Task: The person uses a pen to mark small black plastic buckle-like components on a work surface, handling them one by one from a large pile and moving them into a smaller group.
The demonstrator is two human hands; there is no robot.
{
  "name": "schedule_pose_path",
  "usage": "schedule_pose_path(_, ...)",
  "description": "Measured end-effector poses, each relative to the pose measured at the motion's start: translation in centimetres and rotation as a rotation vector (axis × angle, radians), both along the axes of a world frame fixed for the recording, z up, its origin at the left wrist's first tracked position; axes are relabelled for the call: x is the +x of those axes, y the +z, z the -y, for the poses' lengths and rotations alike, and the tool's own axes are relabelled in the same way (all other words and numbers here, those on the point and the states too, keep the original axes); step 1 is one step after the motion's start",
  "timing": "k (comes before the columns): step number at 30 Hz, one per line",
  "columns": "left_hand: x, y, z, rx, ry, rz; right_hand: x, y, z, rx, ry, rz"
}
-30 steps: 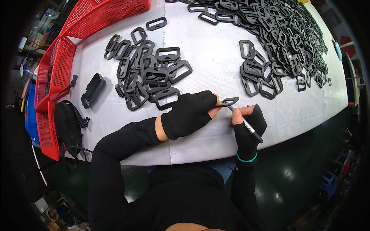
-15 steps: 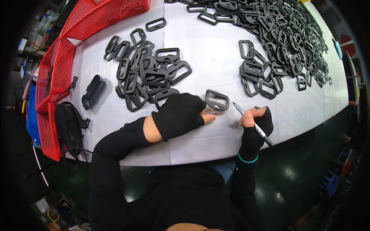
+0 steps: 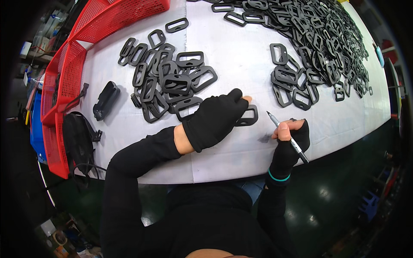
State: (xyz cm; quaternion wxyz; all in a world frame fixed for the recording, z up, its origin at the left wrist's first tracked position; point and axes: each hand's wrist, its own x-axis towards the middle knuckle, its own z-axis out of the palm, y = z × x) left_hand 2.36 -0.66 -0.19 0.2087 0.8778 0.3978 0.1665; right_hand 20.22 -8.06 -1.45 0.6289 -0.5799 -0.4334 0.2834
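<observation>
Holding a silver-and-black marker (image 3: 296, 147) in the right hand (image 3: 286, 148), with thumb and fingers closed round the barrel and with the dark tip pointing far and left. Also to the right of a dark oblong frame (image 3: 255, 115), well clear of touching. Covering the left part of that frame with the left hand (image 3: 217, 118) (in a black fingerless glove, like the right). Cannot tell the width of that left grip, nor any hold on the frame, with most of the fingers out of sight. Between the two hands, then, over the near half of the white table (image 3: 232, 163), with the right end and part of the opening showing. Just left of the marker hand, on the table, a grey smudge (image 3: 265, 138). Far and left of the left hand, a loose heap of similar frames (image 3: 175, 90); at far right, a much larger pile (image 3: 318, 38). Along the left edge, red perforated baskets (image 3: 73, 60), near a small black case (image 3: 105, 101) and a black pouch (image 3: 77, 133).
</observation>
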Motion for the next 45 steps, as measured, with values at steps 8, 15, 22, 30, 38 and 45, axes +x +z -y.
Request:
schedule_pose_path(8,-0.5,1.6,-1.7,-0.903,0.257,0.642,-0.1,0.1,-0.3,0.008,0.043,0.047)
schedule_pose_path(15,-0.2,0.7,-0.5,-0.731,0.228,0.584,-0.5,0.8,-0.4,-0.074,0.157,0.098)
schedule_pose_path(22,0.0,0.9,0.1,-0.398,0.180,0.508,-0.7,1.2,-0.6,-0.110,0.185,0.125)
schedule_pose_path(30,0.0,1.0,0.2,-0.411,0.171,0.518,-0.9,1.3,-0.7,-0.118,0.193,0.145)
schedule_pose_path(38,0.0,0.8,0.3,-0.401,0.162,0.532,-0.7,1.1,-0.6,-0.100,0.183,0.192)
schedule_pose_path(45,0.1,-0.1,1.1,-0.241,0.067,0.520,-0.5,0.7,-0.4,-0.062,0.182,0.165)
